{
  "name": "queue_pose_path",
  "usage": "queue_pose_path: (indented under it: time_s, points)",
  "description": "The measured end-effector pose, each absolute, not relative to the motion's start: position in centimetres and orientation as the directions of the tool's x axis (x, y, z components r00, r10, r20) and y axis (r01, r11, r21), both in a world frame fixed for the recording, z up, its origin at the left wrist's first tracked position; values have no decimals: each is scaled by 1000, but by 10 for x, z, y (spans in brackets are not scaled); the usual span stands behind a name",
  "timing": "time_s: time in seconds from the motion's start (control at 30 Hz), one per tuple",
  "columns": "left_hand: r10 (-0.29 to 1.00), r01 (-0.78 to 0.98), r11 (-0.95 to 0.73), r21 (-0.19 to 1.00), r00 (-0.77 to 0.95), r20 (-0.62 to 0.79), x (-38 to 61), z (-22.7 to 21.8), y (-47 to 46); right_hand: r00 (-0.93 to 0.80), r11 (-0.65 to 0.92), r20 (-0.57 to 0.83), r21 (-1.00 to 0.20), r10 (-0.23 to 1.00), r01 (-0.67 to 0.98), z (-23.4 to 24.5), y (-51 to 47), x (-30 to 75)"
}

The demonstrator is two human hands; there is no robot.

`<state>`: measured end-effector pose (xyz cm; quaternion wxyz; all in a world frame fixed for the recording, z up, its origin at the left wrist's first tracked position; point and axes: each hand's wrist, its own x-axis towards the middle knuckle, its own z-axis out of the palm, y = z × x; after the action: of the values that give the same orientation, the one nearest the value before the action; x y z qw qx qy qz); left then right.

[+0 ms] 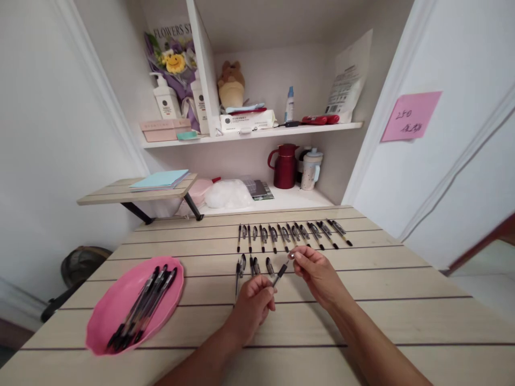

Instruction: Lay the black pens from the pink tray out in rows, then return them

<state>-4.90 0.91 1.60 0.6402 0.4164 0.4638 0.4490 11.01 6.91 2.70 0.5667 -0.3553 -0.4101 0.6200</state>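
My left hand (252, 305) is closed around the barrel of an uncapped pen (280, 272), whose black grip points up and to the right. Just beyond the pen's tip, my right hand (316, 271) pinches a tiny shiny piece (292, 255) between thumb and finger; its exact kind is too small to tell. Behind my hands runs a long row of pens with caps (285, 234) laid beside them. Closer in, a shorter row holds a few pens and dark caps (269, 265), partly hidden by my left hand.
A pink tray (98, 305) with several capped pens (145, 305) stands at the left of the slatted table (322, 343). Behind it, a small raised shelf (108, 192) carries coloured paper (161, 180). A red jug (284, 167) and a cup (311, 170) stand at the back.
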Motion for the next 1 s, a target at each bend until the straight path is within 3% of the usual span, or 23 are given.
queue_pose_path:
  time_s: [0.5,1.0]
  points:
    - [953,-135,267,954,186,-240,-49,14,11,-194,-16,37,-964,980,-267,21,68,117]
    - [977,-184,191,964,131,-168,-41,11,7,-145,0,57,-930,988,-368,15,59,105]
